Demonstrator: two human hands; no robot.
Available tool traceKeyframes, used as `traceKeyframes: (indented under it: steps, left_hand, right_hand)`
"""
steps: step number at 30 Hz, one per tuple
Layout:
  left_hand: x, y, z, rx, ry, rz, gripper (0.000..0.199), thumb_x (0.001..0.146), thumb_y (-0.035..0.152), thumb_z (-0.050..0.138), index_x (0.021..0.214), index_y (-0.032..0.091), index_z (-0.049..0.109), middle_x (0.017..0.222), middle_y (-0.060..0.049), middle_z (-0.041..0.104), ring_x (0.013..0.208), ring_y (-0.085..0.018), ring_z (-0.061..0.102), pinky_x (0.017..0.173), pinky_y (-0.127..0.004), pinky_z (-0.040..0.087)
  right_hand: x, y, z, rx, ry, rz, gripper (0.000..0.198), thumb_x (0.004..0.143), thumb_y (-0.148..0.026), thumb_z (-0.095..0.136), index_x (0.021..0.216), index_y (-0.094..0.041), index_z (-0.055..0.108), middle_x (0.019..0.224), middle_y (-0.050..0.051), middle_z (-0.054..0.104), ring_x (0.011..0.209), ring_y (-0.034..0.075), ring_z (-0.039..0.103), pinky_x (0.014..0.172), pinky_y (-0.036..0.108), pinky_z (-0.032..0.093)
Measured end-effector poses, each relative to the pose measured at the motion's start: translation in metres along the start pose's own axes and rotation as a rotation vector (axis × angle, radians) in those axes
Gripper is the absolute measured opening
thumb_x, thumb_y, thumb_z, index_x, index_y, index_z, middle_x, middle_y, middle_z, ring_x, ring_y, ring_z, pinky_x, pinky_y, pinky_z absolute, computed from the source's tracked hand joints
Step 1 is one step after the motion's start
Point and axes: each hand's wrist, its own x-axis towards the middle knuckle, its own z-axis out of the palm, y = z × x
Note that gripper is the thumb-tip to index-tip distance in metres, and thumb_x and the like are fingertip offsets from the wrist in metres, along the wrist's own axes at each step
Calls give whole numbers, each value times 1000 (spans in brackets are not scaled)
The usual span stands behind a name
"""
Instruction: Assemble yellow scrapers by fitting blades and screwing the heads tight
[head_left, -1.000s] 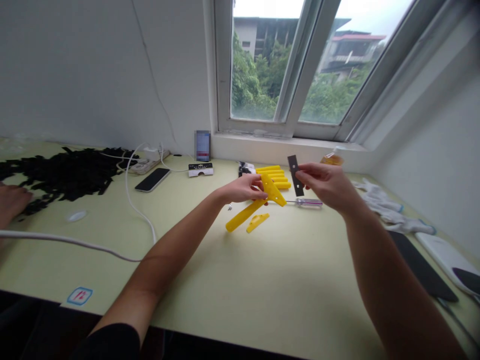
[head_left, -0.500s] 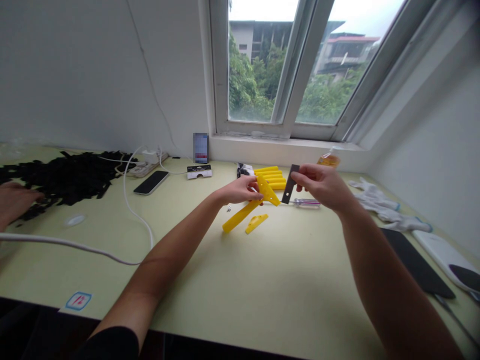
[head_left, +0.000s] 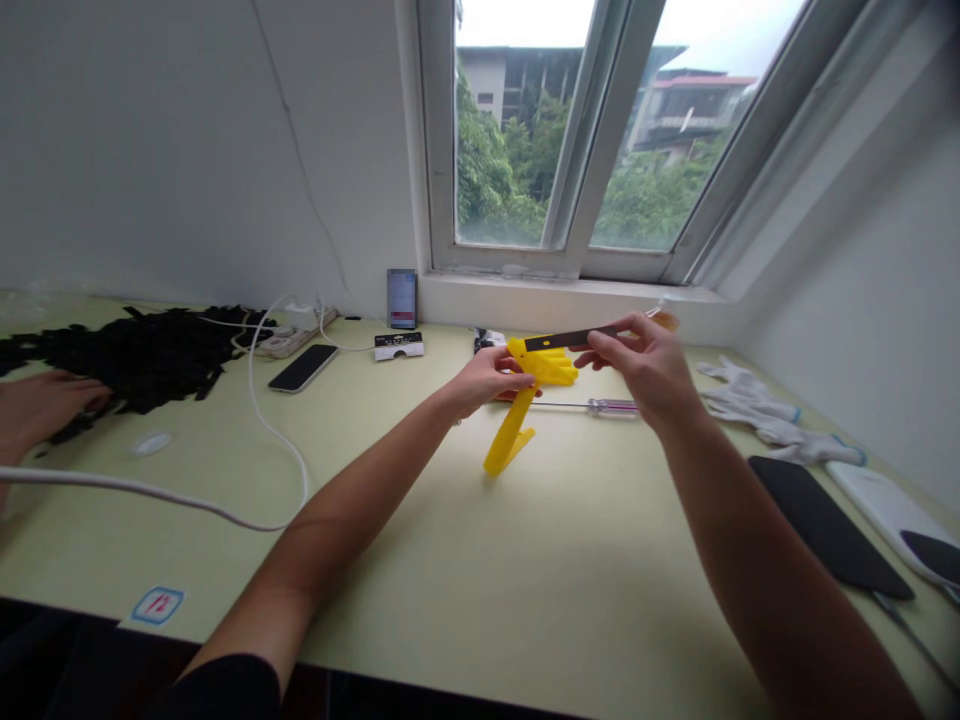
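While left hand (head_left: 491, 378) grips yellow handle (head_left: 517, 410) and right hand (head_left: 637, 360) pinches black blade (head_left: 570, 339), a misaligned push could cut fingers.

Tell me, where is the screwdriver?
In the head view, the screwdriver lies flat on the table, right of centre, just beneath the right hand and beside the yellow handle.

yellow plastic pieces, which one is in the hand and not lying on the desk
The long yellow handle piece, pinched near its top by the left hand. The other yellow pieces lie stacked on the desk behind it.
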Motion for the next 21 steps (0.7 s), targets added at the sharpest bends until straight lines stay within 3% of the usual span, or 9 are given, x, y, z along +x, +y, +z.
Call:
traceKeyframes:
  steps: [6,15,21]
  left_hand:
    - [-3,4,10,-161,28,81,43,69,24,82,104,14,60,102,-10,68,81,-20,71,76,-35,56]
    - [-3,3,14,-230,98,161,39,76,38,76,101,13,60,91,-7,66,70,-17,67,65,-36,59]
    - [-5,6,26,-253,171,226,37,72,41,78,82,12,57,64,1,56,48,-9,54,44,-22,45]
  right_hand:
    - [1,28,23,83,88,28,31,66,-43,77,76,-20,59,74,0,66,71,15,65,69,29,53]
    - [-4,31,29,22,40,61,34,67,-45,77,73,-19,57,68,-1,62,63,13,58,58,26,47]
    - [-8,34,35,32,-46,24,37,68,-49,77,71,-19,56,65,-1,61,61,12,57,56,24,46]
